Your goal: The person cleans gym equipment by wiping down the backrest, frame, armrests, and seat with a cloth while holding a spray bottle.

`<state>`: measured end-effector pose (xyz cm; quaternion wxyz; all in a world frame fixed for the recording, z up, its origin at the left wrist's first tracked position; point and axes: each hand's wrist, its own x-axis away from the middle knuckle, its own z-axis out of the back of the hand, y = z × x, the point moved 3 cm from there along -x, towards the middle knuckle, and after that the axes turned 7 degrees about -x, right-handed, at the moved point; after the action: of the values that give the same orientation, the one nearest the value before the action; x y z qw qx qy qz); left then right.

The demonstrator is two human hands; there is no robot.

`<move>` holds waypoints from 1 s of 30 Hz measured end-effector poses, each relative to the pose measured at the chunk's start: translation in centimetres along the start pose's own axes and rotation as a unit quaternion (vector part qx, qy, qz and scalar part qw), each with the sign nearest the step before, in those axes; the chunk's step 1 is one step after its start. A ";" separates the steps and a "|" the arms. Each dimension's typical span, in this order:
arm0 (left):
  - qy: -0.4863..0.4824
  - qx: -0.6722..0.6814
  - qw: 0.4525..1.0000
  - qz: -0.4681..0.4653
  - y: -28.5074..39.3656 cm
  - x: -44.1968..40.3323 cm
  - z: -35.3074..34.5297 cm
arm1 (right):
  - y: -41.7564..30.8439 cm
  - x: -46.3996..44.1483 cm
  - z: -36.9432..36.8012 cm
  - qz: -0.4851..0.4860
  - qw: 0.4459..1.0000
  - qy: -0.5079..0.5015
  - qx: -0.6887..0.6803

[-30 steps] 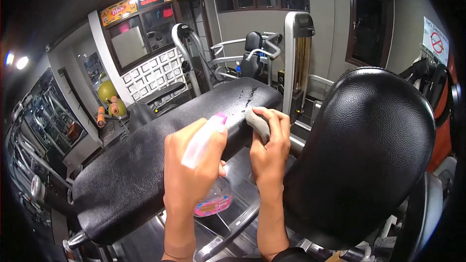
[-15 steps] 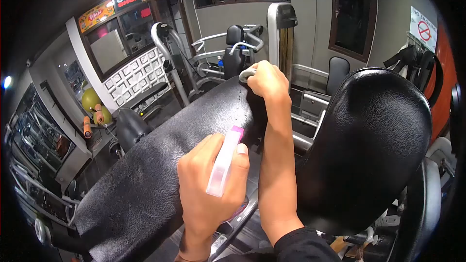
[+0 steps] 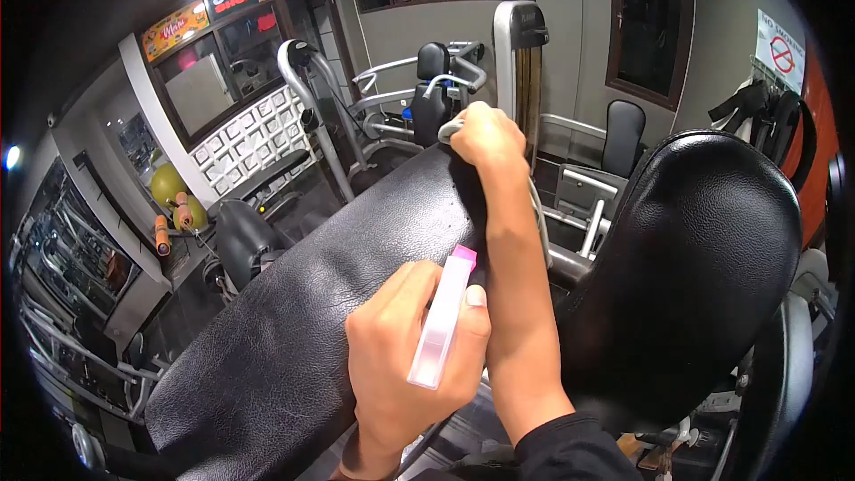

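My left hand (image 3: pixel 414 347) is closed around a spray bottle with a whitish, see-through head (image 3: pixel 438 325) and a pink nozzle pointing away from me. The bottle's body is hidden below the hand. Beyond it, my right hand (image 3: pixel 488 135) grips a grey cloth (image 3: pixel 451 130) at the far end of a long black padded bench (image 3: pixel 294 312). Only a folded bit of the cloth shows past the fingers. Small dark marks run along the pad near its right edge.
A black backrest (image 3: pixel 686 276) rises close on my right. Weight machines (image 3: pixel 432 93) with metal frames stand beyond the bench. Yellow balls (image 3: pixel 166 184) and orange rollers (image 3: pixel 162 236) are at the left. Dark clothing (image 3: pixel 770 120) hangs under a no-smoking sign.
My left hand and the spray bottle have shifted right and slightly down in view. The right hand with the cloth has moved slightly up, still at the pad's far end.
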<state>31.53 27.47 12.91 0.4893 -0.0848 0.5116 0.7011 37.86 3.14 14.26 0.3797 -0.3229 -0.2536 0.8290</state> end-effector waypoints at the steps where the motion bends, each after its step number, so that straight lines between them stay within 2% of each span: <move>1: 0.003 0.002 1.000 0.003 0.0 0.0 0.0 | -0.5 -0.3 -0.7 0.006 1.000 0.014 0.020; 2: 0.002 0.004 1.000 0.003 0.2 0.0 -0.1 | 0.0 -0.3 -0.7 0.006 1.000 0.015 0.021; 4: 0.004 0.043 0.998 0.047 0.3 0.0 -0.1 | -1.1 1.8 0.2 0.118 0.989 -0.082 -0.026; 6: 0.006 0.037 0.999 0.039 0.2 0.0 -0.1 | -0.8 3.7 0.6 0.210 0.969 -0.097 -0.090; 8: 0.006 0.028 0.999 0.031 0.2 0.0 -0.1 | -0.2 6.1 1.9 0.217 0.961 -0.097 -0.144; 10: 0.004 0.042 0.999 0.026 0.3 0.1 -0.1 | 2.0 7.7 2.6 0.183 0.956 -0.018 -0.230; 12: 0.005 0.022 1.000 -0.003 0.2 -0.1 0.0 | 3.5 7.4 3.0 0.073 0.969 0.019 -0.235; 14: 0.003 0.004 1.000 -0.030 0.0 -0.1 -0.1 | 4.7 5.7 2.9 0.033 0.980 0.092 -0.174; 17: 0.001 0.011 1.000 -0.027 0.1 0.0 -0.2 | 4.8 3.5 1.7 0.006 0.985 0.137 -0.105; 20: 0.002 0.028 0.999 0.018 0.1 0.0 -0.3 | 2.8 4.8 1.0 0.123 0.977 0.175 -0.016; 21: 0.003 0.038 0.999 0.028 0.0 0.0 -0.3 | 2.5 5.4 1.3 0.158 0.977 0.132 -0.055; 22: 0.005 0.047 0.998 0.038 0.0 0.0 -0.3 | 2.1 6.5 2.0 0.160 0.977 0.132 -0.054; 24: 0.009 0.052 0.998 0.029 0.1 0.0 -0.3 | 0.5 9.2 2.7 0.282 0.947 0.000 -0.150; 25: 0.012 0.058 0.998 0.019 0.1 -0.1 -0.3 | 0.4 10.1 3.3 0.281 0.948 -0.001 -0.152; 27: 0.014 0.060 0.998 0.016 0.1 0.0 -0.3 | 0.9 11.2 4.0 0.215 0.951 -0.059 -0.214; 28: 0.020 0.062 0.998 0.013 0.1 0.0 -0.2 | 2.0 10.6 3.6 0.211 0.947 -0.034 -0.241; 30: 0.025 0.064 0.998 0.013 0.1 0.1 -0.2 | 2.6 9.9 3.8 0.133 0.968 0.024 -0.209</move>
<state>31.34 27.32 12.80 0.4719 -0.0644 0.5688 0.6706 28.87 8.79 11.66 0.1956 -0.4463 -0.3669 0.7925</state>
